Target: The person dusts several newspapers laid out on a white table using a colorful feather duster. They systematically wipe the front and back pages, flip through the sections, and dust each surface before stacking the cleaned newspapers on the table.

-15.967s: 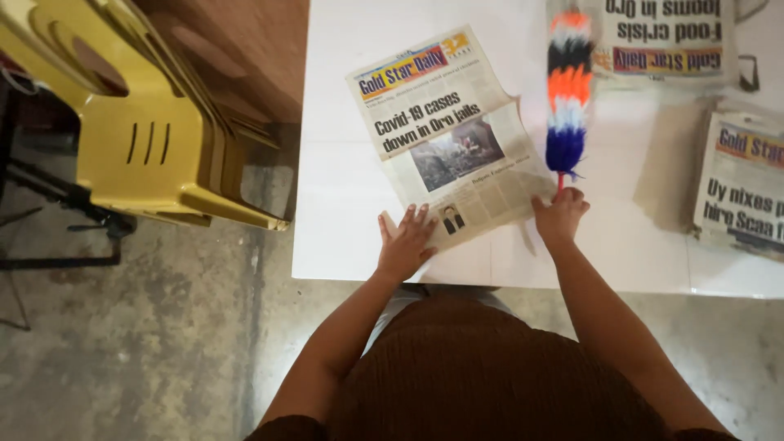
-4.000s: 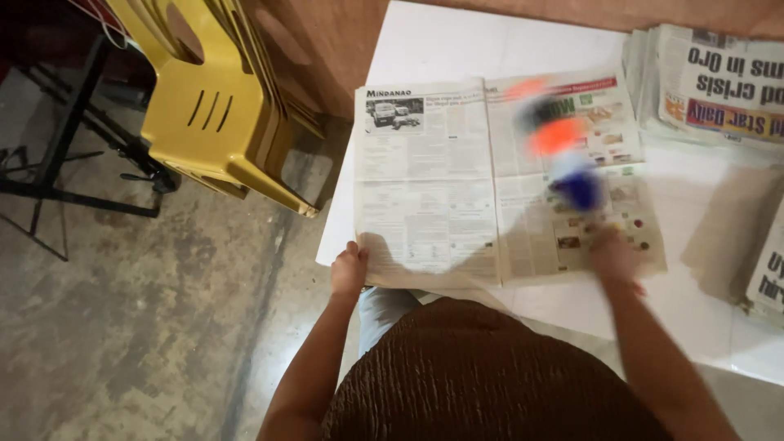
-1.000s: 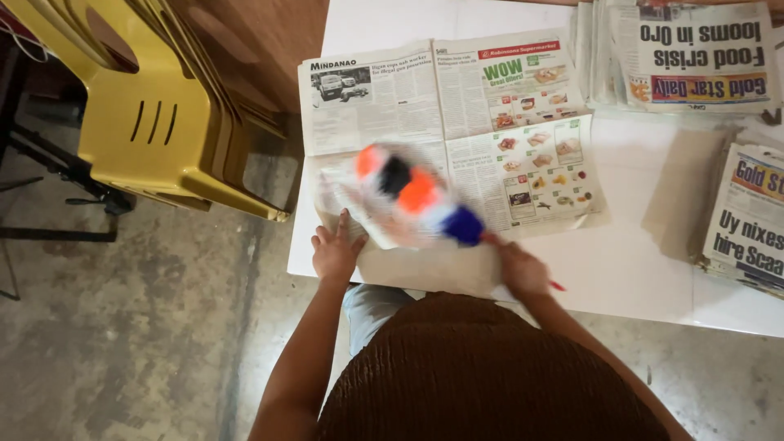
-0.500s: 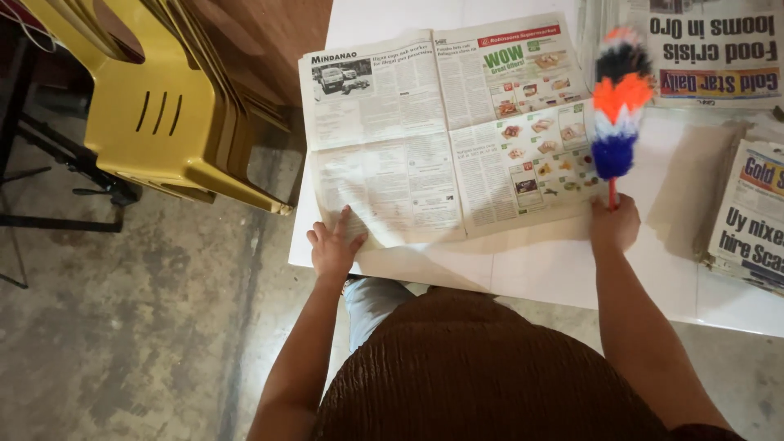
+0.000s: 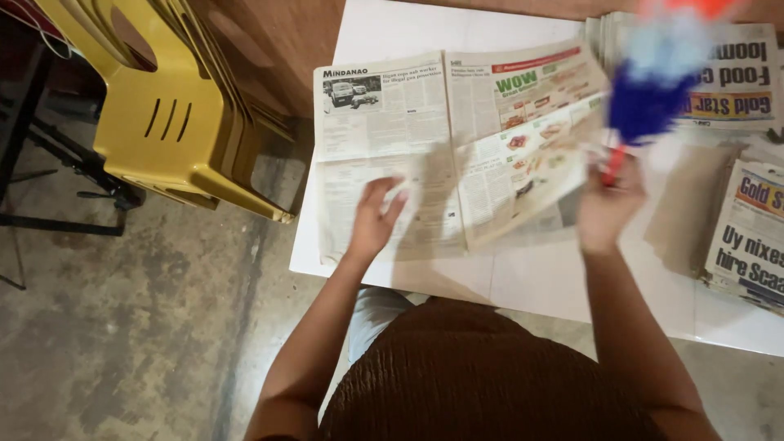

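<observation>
left hand (image 5: 374, 222) flat on an open newspaper (image 5: 457, 147), right hand (image 5: 608, 200) clenched round a duster handle.

fingers of the left hand are spread and loose, gripping nothing, pressing the lower part of the left page near the centre fold. the newspaper lies spread on the white worktop (image 5: 392, 24), close to its left edge, with its right page lifted and tilted off the surface. the right hand sits just beside that raised page and grips the thin red handle of a feather duster (image 5: 653, 82), whose blue, pale and orange head points away from the person and is blurred. folded newspapers are stacked at the far right (image 5: 735, 73) and near right (image 5: 747, 237) of the worktop. stacked yellow plastic chairs (image 5: 163, 114) stand on the concrete floor (image 5: 122, 327) to the left.
</observation>
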